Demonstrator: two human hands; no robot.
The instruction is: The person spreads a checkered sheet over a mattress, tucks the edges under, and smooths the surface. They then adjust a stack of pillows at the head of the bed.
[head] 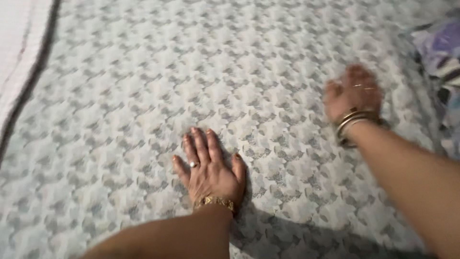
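We are pressing our left hand (pixel 209 167) flat, fingers released, on the patterned bedsheet (pixel 120 96); our blurred right hand (pixel 353 93), grasping nothing, is lying open beside patterned cloth (pixel 443 48).

1. No package, label, sign or screen shows anywhere in the head view.
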